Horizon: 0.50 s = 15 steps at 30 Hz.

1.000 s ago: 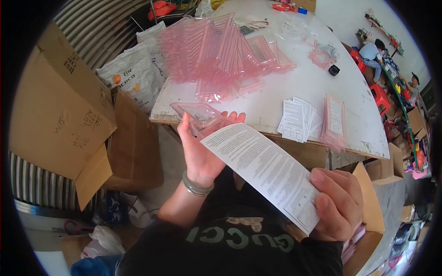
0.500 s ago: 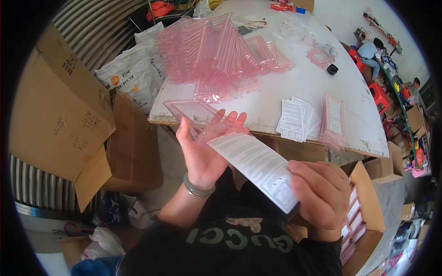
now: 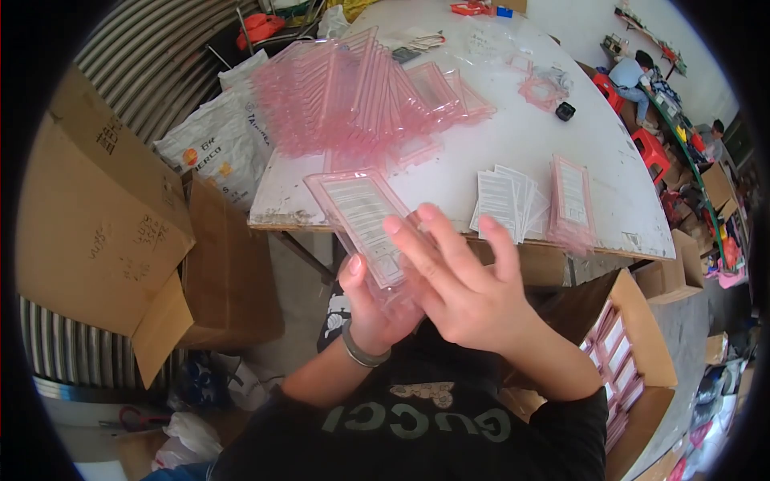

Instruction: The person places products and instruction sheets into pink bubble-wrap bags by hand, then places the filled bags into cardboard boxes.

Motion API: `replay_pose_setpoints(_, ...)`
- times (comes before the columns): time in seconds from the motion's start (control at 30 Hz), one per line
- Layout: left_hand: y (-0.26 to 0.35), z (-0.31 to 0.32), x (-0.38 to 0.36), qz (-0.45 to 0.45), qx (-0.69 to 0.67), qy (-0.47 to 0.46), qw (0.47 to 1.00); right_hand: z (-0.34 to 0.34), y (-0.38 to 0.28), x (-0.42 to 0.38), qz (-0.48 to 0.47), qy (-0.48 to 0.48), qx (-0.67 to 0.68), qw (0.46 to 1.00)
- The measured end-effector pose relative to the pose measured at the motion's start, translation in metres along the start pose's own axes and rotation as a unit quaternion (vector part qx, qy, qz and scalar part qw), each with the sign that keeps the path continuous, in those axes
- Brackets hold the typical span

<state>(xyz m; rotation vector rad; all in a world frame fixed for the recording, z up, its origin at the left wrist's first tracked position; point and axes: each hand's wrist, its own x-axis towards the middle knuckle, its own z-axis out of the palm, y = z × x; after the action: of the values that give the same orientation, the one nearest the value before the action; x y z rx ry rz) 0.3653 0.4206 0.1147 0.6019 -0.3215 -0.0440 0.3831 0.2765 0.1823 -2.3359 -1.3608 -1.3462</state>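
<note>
A clear pink plastic case (image 3: 361,212) with a printed card inside it is held up in front of the table edge. My left hand (image 3: 377,309) grips its lower end, thumb on the near side. Over the case's lower right reaches my right hand (image 3: 473,297), fingers spread and fingertips near its edge. Loose printed cards (image 3: 501,200) lie fanned on the table, and right of them is a stack of carded pink cases (image 3: 572,200). A large heap of pink cases (image 3: 345,100) covers the table's left part.
The white table (image 3: 618,192) has a small black object (image 3: 565,111) on it. Cardboard boxes (image 3: 104,216) stand at the left; an open box (image 3: 654,353) at the lower right holds carded cases. Two people sit at the far right near red stools (image 3: 651,152).
The printed card, held by my right hand before, is now inside the case. My left hand has closed round the case and raised it; my right hand has moved left with fingers spread.
</note>
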Motion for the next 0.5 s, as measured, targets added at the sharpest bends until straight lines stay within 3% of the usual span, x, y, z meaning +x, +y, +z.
replay_pose_setpoints(0.07, -0.002, -0.006, 0.000, 0.008, 0.005, 0.035, 0.999, 0.008, 0.003, -0.006, -0.013, 0.005, 0.018, 1.000)
replay_pose_setpoints(0.13, -0.001, -0.006, 0.000, 0.022, 0.017, -0.025, 0.999, 0.009, 0.008, -0.012, -0.031, 0.012, 0.046, 0.998)
replay_pose_setpoints(0.2, -0.002, -0.009, -0.001, 0.027, 0.017, -0.025, 0.999, 0.008, 0.012, -0.016, -0.050, 0.000, 0.084, 0.995)
replay_pose_setpoints(0.3, -0.011, -0.011, 0.000, 0.006, 0.000, 0.038, 0.999, 0.011, 0.016, -0.007, -0.058, -0.001, 0.045, 0.997)
replay_pose_setpoints(0.43, -0.014, -0.002, 0.011, 0.008, -0.001, 0.033, 0.999, 0.028, 0.019, -0.039, -0.038, 0.039, 0.070, 0.996)
replay_pose_setpoints(0.5, -0.017, -0.002, 0.010, 0.029, -0.017, 0.039, 0.999, 0.014, 0.020, -0.042, -0.025, 0.078, 0.154, 0.985)
